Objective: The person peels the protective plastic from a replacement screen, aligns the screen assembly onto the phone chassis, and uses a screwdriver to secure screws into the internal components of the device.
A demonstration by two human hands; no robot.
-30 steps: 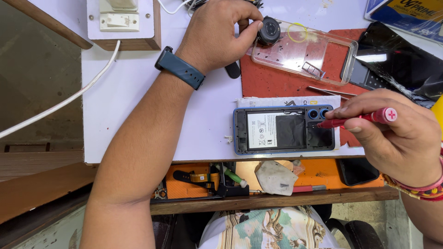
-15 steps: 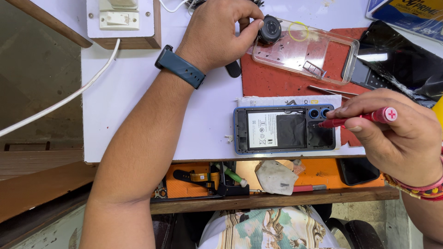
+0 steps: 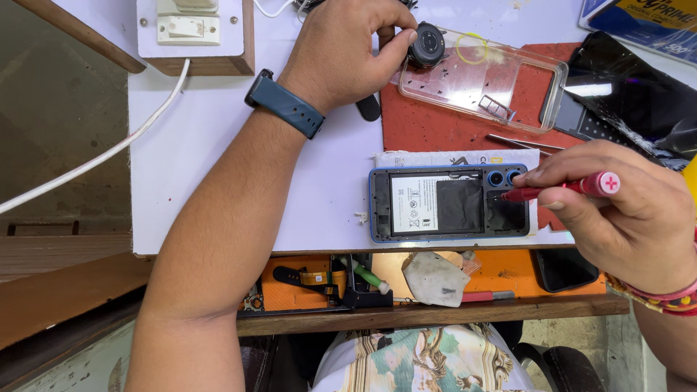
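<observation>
An opened blue phone (image 3: 449,204) lies back-up on the white table (image 3: 218,167), its battery and black inner cover exposed. My right hand (image 3: 624,218) grips a red screwdriver (image 3: 563,188) whose tip touches the phone beside the camera lenses. My left hand (image 3: 345,45), with a dark blue band on the wrist, reaches to the table's far side and pinches a small round black part (image 3: 426,45) at the edge of a clear phone case (image 3: 483,80).
A red mat (image 3: 428,131) lies under the clear case. A black screen panel (image 3: 632,94) sits at far right, a switch box (image 3: 192,33) with a white cable at far left. An orange tray (image 3: 319,279) of tools fills the lower shelf.
The phone and my right hand with the screwdriver have shifted slightly; my left hand stays at the round black part.
</observation>
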